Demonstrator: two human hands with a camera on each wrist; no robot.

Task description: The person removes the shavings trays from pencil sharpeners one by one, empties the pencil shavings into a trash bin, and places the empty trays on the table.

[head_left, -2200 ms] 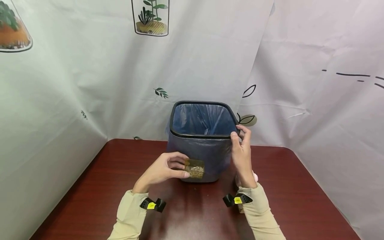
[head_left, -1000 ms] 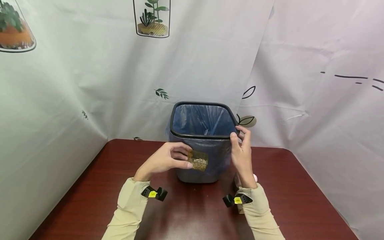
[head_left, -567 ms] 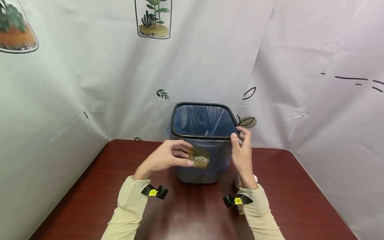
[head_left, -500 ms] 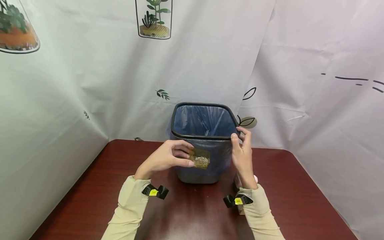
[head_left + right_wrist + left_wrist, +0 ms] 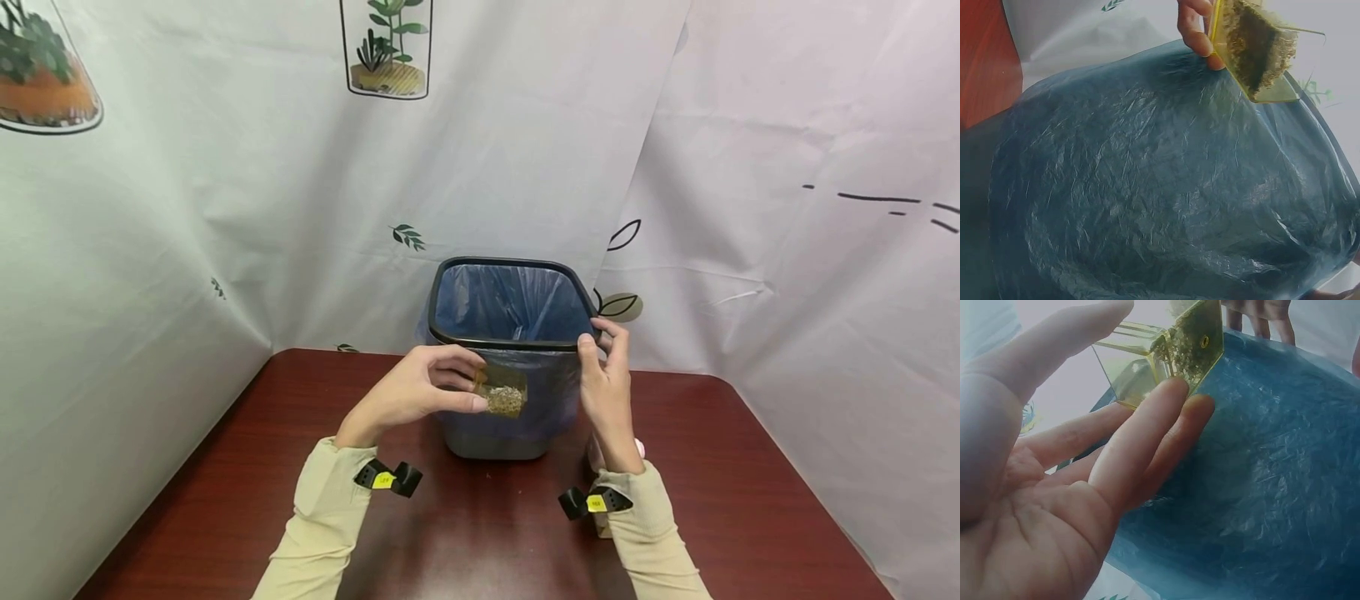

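A small see-through yellow plastic shavings box (image 5: 506, 395) is pinched between thumb and fingers of my left hand (image 5: 414, 390). It is held in front of the trash bin (image 5: 495, 448), a little below the rim. Pale brown, flaky shavings (image 5: 1252, 47) fill part of the box, which looks tilted in the right wrist view. My right hand (image 5: 606, 387) grips the bin's black rim at its front right corner, thumb at the front and fingers round the side. A translucent blue liner (image 5: 480, 296) lines the bin and folds over its outside.
The bin stands upright on a dark red table (image 5: 300, 417), near its back edge. Behind my right wrist is a partly hidden, pale pinkish object (image 5: 595, 455). White printed fabric (image 5: 262, 167) encloses the back and sides.
My left hand has lifted the box up and slightly right, closer to the bin's rim. My right hand has kept its hold on the rim.
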